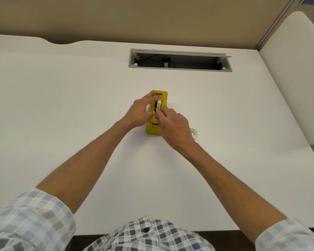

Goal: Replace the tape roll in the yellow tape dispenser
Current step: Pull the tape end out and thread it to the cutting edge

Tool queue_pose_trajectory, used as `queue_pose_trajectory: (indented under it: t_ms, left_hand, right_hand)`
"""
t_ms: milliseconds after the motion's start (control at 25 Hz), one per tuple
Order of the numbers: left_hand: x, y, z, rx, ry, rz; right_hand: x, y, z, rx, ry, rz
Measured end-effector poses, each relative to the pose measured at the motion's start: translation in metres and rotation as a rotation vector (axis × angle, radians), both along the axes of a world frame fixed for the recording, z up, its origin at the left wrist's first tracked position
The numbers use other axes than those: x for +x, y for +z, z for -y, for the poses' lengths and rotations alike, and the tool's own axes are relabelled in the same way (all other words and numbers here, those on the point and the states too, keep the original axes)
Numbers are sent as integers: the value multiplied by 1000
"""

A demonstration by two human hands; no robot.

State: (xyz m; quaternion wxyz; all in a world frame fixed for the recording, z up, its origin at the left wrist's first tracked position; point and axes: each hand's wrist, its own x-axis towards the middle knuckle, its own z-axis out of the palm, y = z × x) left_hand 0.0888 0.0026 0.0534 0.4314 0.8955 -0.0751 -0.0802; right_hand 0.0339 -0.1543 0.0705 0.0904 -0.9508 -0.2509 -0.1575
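The yellow tape dispenser [164, 98] lies in the middle of the white desk, long axis pointing away from me. A cream tape roll [159, 104] stands on edge in its slot. My left hand [140, 111] reaches in from the left, fingers on the roll and over the dispenser's left side. My right hand [172, 127] covers the near half of the dispenser, its thumb and forefinger pinched at the roll's near edge, where the tape end seems to be. A small white ring, a second tape roll or core [194, 133], lies flat just right of my right hand.
A grey cable tray opening [179, 59] is cut into the desk [62, 105] at the back. A tan partition wall rises behind the desk. A white panel [294, 78] stands at the right edge.
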Motion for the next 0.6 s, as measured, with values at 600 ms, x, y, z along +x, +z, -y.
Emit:
queue_pose_trajectory:
  t_ms: [600]
  left_hand:
    - [-2, 7, 7, 63, 42, -19]
  right_hand:
    - [-24, -24, 3, 65, 4, 127]
